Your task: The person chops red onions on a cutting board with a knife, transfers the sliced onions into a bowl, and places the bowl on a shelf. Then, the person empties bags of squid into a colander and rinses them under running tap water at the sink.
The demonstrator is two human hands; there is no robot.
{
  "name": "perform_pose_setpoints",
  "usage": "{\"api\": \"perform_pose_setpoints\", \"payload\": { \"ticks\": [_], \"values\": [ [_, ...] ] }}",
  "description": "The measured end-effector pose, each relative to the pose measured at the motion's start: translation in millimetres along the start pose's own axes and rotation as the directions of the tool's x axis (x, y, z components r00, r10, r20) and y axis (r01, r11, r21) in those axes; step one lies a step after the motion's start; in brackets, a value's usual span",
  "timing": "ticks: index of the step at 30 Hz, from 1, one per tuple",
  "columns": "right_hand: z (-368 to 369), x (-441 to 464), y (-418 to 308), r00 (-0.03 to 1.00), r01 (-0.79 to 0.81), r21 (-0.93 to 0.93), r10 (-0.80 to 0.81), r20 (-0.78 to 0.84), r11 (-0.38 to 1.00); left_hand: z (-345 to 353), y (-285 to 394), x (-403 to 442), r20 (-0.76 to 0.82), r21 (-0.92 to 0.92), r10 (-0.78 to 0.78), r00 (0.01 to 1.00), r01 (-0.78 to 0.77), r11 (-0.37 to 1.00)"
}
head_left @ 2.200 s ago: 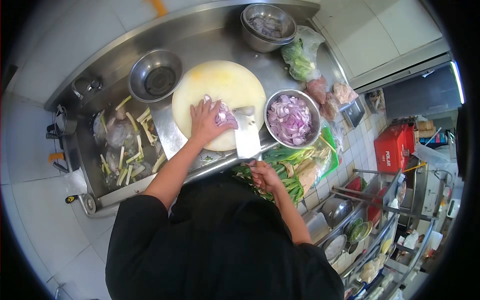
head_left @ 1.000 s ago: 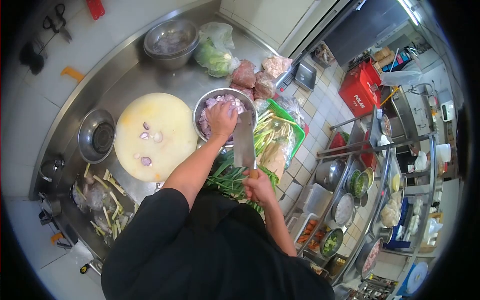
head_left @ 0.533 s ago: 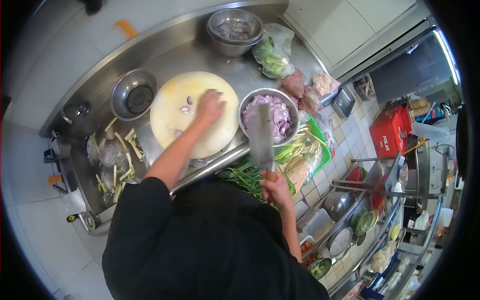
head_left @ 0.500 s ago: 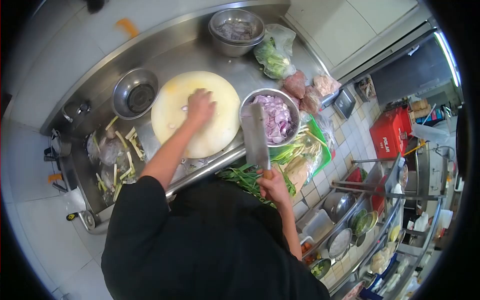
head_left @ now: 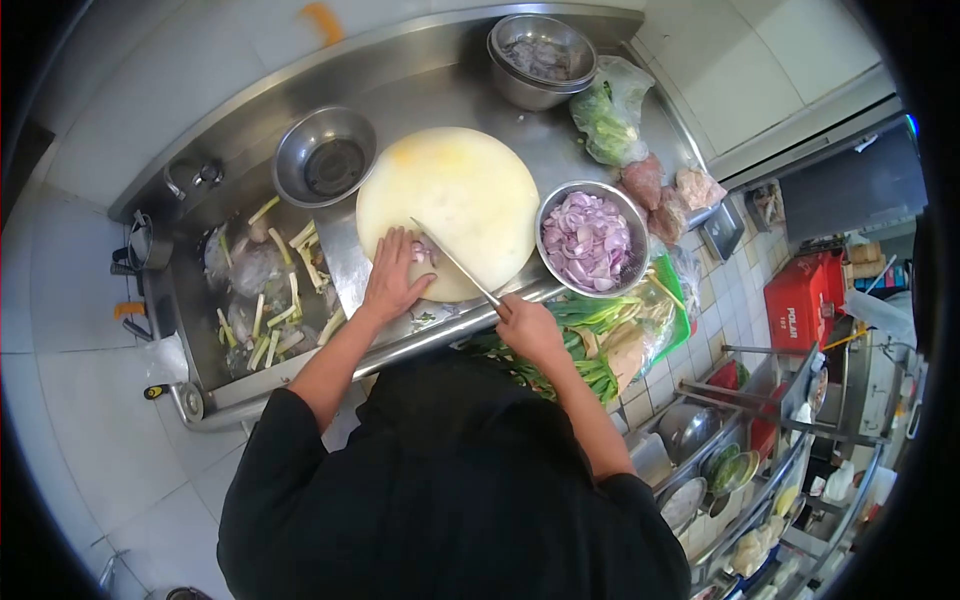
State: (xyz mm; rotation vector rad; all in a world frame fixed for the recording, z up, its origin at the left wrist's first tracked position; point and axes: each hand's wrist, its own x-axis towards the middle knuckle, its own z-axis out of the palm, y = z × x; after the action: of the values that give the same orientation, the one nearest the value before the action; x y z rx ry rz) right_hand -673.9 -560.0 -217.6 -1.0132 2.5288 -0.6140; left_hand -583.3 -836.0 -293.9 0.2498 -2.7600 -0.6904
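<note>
My right hand point(head_left: 528, 328) is closed round the handle of a cleaver point(head_left: 458, 262), its blade edge-on to me and its tip over the round white cutting board point(head_left: 490, 185). Left of the blade, my left hand point(head_left: 393, 278) lies on the board's near-left part with its fingers stretched out. A few purple onion pieces point(head_left: 424, 252) lie between that hand and the blade. To the right of the board stands a steel bowl point(head_left: 541, 222) full of sliced purple onion point(head_left: 588, 240).
A dark-bottomed steel bowl point(head_left: 290, 165) stands behind left. The sink point(head_left: 215, 352) holds vegetable trimmings and plastic. Stacked bowls point(head_left: 505, 75), bagged greens point(head_left: 612, 120) and meat packs point(head_left: 642, 184) line the far right. Leafy greens point(head_left: 590, 375) and a green tray point(head_left: 682, 318) lie near right.
My left hand has moved from the board's middle to its near-left edge. The cleaver has swung from above the onion bowl leftwards over the board, and my view has shifted.
</note>
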Motion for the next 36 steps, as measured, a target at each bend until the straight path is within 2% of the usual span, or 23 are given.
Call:
{"api": "perform_pose_setpoints", "payload": {
  "ticks": [1, 2, 3, 5, 7, 10, 14, 17, 20, 22, 25, 28, 30, 32, 35, 36],
  "values": [
    [-4, -6, 1, 0.99, -0.122, 0.221, 0.103, 0.099, 0.967, -3, 5, 0, 0.044, 0.009, -0.067, 0.997, 0.067, 0.998],
    [-11, -13, 1, 0.959, -0.259, 0.415, 0.182, 0.217, 0.872, -2, 10, 2, 0.018, 0.035, -0.104, 0.994, 0.104, 0.994],
    [-17, -20, 4, 0.909, -0.399, 0.567, 0.231, 0.346, 0.721, 0, 15, 7, -0.01, 0.059, -0.14, 0.99, 0.14, 0.988],
    [-12, -35, 29, 0.859, -0.511, 0.778, 0.207, 0.467, 0.365, 9, 16, 18, -0.035, 0.086, -0.211, 0.977, 0.213, 0.973],
    [4, -47, 51, 0.819, -0.558, 0.83, 0.16, 0.55, 0.003, 9, 26, 29, -0.014, 0.116, -0.26, 0.966, 0.26, 0.959],
    [24, -51, 48, 0.755, -0.63, 0.768, 0.14, 0.641, -0.119, 22, 35, 35, -0.021, 0.074, -0.299, 0.954, 0.3, 0.951],
    [49, -26, 17, 0.744, -0.663, 0.739, -0.002, 0.668, -0.119, 39, 41, 34, -0.046, -0.068, -0.312, 0.949, 0.309, 0.949],
    [67, -11, 7, 0.72, -0.694, 0.713, -0.084, 0.689, -0.097, 41, 43, 35, -0.145, -0.141, -0.316, 0.938, 0.297, 0.944],
    [64, -10, 7, 0.72, -0.687, 0.725, -0.079, 0.689, 0.054, 45, 40, 34, -0.222, -0.249, -0.331, 0.917, 0.275, 0.929],
    [53, -16, 6, 0.769, -0.631, 0.769, -0.05, 0.638, 0.108, 47, 49, 43, -0.26, -0.325, -0.31, 0.915, 0.219, 0.92],
    [24, -38, 7, 0.841, -0.541, 0.832, 0.076, 0.535, 0.127, 45, 92, 66, -0.27, -0.46, -0.259, 0.927, 0.112, 0.881],
    [-13, -64, 3, 0.881, -0.445, 0.881, 0.259, 0.397, 0.164, 56, 144, 105, -0.288, -0.532, -0.053, 0.956, -0.113, 0.839],
    [-32, -84, 6, 0.879, -0.391, 0.898, 0.369, 0.301, 0.2, 74, 183, 132, -0.337, -0.561, 0.02, 0.941, -0.218, 0.798],
    [-42, -105, 11, 0.842, -0.323, 0.939, 0.488, 0.229, 0.117, 93, 212, 156, -0.248, -0.657, 0.048, 0.968, -0.205, 0.725],
    [-49, -136, 19, 0.766, -0.22, 0.973, 0.629, 0.132, 0.064, 143, 213, 187, -0.04, -0.645, 0.15, 0.988, -0.141, 0.751],
    [-49, -146, 20, 0.733, -0.217, 0.972, 0.673, 0.101, 0.089, 153, 212, 186, -0.08, -0.552, 0.177, 0.981, -0.192, 0.811]
  ]
}}
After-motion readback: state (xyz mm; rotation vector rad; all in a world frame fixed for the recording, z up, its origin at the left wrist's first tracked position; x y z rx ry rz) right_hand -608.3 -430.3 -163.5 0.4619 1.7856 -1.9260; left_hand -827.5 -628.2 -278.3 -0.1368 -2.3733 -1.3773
